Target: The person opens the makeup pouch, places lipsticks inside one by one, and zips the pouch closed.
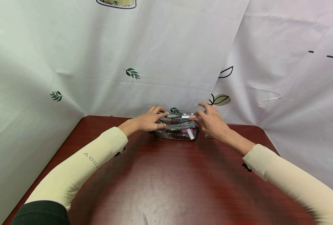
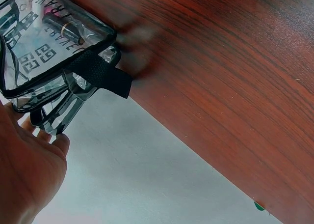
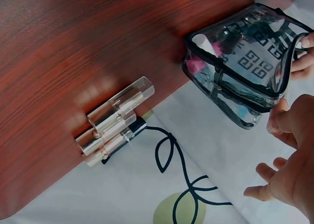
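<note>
A clear cosmetic bag (image 1: 176, 135) with black trim stands near the table's back edge, its top open. My left hand (image 1: 149, 120) grips the bag's left side by the upper rim; in the left wrist view the fingers (image 2: 44, 135) curl at its clear flap. At the bag's right top corner, my right hand (image 1: 211, 122) pinches a silver-and-pink lip gloss tube (image 1: 188, 117) lying across the opening. That tube is hard to make out in the right wrist view. Through the clear wall show a white tube (image 3: 202, 43), a pink item (image 3: 195, 64) and a black tube (image 2: 63, 27).
Several clear-capped cosmetic tubes (image 3: 115, 116) lie together on the table right of the bag, mostly hidden by my right hand in the head view. A white patterned cloth (image 1: 166, 56) hangs directly behind the table (image 1: 166, 181).
</note>
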Action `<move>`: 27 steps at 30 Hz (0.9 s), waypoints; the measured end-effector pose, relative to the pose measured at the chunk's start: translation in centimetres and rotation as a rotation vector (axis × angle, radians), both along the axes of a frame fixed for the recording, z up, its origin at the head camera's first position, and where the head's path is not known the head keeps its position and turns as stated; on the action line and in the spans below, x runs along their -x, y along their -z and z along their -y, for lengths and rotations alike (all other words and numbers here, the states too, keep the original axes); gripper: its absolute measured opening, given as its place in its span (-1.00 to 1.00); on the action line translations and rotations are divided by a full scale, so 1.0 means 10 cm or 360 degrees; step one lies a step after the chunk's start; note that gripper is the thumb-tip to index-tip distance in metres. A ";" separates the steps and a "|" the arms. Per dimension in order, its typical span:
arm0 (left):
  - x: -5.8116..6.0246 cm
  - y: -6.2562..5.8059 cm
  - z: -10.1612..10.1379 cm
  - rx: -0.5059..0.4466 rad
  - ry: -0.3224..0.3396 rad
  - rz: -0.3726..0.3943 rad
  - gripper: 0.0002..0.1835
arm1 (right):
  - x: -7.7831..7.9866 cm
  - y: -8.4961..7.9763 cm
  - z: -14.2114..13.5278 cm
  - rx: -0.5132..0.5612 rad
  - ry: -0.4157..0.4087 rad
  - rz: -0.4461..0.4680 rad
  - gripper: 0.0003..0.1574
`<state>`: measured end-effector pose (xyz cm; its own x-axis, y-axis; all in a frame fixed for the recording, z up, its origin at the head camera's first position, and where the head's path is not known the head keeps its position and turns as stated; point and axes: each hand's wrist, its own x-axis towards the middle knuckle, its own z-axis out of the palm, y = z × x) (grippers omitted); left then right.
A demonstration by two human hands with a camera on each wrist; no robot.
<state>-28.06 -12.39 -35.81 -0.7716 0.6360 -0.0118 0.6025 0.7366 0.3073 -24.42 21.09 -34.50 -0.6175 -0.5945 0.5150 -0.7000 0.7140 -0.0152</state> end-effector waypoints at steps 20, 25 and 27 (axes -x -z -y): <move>0.00 -0.01 0.01 0.0012 0.0007 0.0001 -0.19 | 0.00 0.03 0.07 -0.0005 0.0020 0.0034 -0.81; 0.00 -0.01 0.01 0.0004 0.0012 -0.0007 -0.19 | -0.02 0.00 0.05 -0.0033 0.0109 0.0168 -0.71; 0.00 0.00 0.01 0.0002 0.0014 -0.0015 -0.19 | -0.02 0.00 0.05 -0.0034 0.0127 0.0202 -0.70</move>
